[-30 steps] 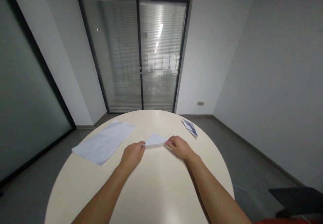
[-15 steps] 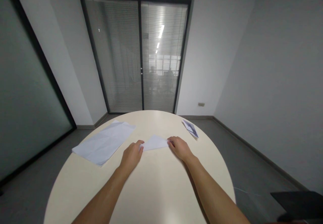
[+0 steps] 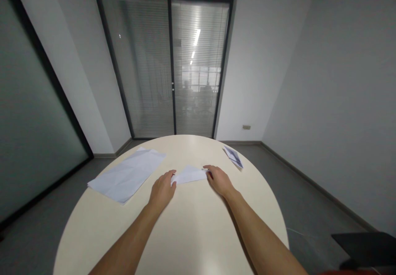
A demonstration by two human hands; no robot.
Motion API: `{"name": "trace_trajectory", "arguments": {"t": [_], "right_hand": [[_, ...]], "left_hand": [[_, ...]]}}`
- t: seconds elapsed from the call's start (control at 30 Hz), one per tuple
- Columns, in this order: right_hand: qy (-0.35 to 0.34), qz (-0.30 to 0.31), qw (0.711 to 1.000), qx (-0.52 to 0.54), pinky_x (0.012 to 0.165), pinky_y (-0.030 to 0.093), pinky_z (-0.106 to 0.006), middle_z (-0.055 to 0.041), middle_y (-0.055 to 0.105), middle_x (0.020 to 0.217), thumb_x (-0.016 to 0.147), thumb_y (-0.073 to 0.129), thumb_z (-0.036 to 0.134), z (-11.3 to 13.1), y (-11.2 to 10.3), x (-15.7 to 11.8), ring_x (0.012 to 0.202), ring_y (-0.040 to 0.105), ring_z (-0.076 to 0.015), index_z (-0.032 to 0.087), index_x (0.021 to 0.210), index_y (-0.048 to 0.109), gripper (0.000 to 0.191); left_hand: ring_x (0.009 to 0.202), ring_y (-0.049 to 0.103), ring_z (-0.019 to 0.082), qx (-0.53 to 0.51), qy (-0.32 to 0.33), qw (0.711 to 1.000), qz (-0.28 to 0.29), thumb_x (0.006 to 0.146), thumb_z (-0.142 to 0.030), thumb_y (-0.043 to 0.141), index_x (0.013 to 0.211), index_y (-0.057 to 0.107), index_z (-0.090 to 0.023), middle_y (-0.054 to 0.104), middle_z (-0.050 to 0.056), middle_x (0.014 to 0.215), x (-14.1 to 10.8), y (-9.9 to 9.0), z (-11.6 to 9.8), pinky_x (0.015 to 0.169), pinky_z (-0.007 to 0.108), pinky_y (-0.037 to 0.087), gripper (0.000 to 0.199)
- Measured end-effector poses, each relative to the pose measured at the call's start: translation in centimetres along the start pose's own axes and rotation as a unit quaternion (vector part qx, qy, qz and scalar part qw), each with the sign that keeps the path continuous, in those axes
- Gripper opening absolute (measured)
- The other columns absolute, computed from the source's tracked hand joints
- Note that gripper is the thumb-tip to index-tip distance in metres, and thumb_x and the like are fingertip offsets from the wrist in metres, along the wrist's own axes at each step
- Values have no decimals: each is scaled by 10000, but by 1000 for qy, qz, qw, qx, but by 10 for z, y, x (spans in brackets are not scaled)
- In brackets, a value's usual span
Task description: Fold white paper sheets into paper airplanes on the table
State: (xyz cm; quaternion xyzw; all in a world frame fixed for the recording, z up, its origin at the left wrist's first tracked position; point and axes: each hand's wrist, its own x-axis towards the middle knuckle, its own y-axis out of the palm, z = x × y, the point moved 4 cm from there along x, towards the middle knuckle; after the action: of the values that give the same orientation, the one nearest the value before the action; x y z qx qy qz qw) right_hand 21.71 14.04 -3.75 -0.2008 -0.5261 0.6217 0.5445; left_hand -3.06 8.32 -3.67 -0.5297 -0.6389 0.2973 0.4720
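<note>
A: Where is the folded paper (image 3: 190, 174) lying?

B: It's lying near the middle of the bench (image 3: 192, 217), between the two hands. The left grip (image 3: 162, 190) is touching one end, finger and thumb spreading around the corner; the right grip (image 3: 219, 181) is touching the other.

A: Are they clamping it?

B: I'm not seeing enough to tell, for either one.

A: What are you worrying about?

B: Uneven pulling, mostly. If one side is tugging harder, the thin paper could be skewing, and its layers could be sliding out of line. Pressing then could be setting a crooked crease.

A: And the larger paper (image 3: 128, 178)?

B: That's lying well left, and the small folded piece (image 3: 234, 158) is sitting beyond the right grip, so neither is crowding the work.
</note>
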Motion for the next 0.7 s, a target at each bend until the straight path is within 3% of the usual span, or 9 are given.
{"name": "trace_trajectory", "arguments": {"t": [0.23, 0.37, 0.43, 0.6, 0.7], "right_hand": [[-18, -10, 1000, 0, 1013, 434, -326, -101, 674, 1220, 962, 475, 187, -2, 3, -1, 1158, 597, -223, 201, 1303, 597, 363], [-26, -18, 999, -10, 993, 445, -332, -99, 652, 1216, 954, 496, 171, -1, 1, 0, 1129, 589, -225, 219, 1289, 616, 359], [-32, -24, 999, -28, 1007, 437, -362, -104, 630, 1254, 938, 513, 147, 3, -3, 0, 1148, 565, -239, 227, 1234, 660, 340], [-116, -13, 992, -36, 1062, 401, -429, -105, 596, 1360, 948, 496, 150, 39, -11, -6, 1266, 497, -271, 222, 1181, 698, 316], [-226, 55, 972, 21, 1104, 386, -406, -105, 617, 1359, 1005, 465, 293, 71, -4, -15, 1261, 537, -243, 218, 1273, 653, 335]], "left_hand": [[1141, 608, 224, 57, -26, 998, 1, 897, -112, 504, 1329, 569, -210, 662, 85, 1274, -1, -4, -2, 981, 337, 444, 448], [1265, 515, 243, 75, 47, 996, 1, 883, -49, 484, 1259, 664, -264, 589, 59, 1405, -1, -7, -10, 1053, 393, 393, 469], [1261, 519, 231, 66, 90, 994, 23, 894, -38, 478, 1183, 716, -292, 629, 38, 1364, -1, -4, -13, 1069, 403, 374, 453], [1180, 572, 234, 79, 124, 988, 36, 916, -83, 511, 1107, 755, -294, 718, 34, 1220, -1, -4, -18, 1049, 425, 374, 375], [1238, 536, 261, 97, 134, 986, 29, 921, -97, 506, 1097, 761, -282, 723, 32, 1215, -1, -7, -21, 1077, 437, 354, 360]]}}
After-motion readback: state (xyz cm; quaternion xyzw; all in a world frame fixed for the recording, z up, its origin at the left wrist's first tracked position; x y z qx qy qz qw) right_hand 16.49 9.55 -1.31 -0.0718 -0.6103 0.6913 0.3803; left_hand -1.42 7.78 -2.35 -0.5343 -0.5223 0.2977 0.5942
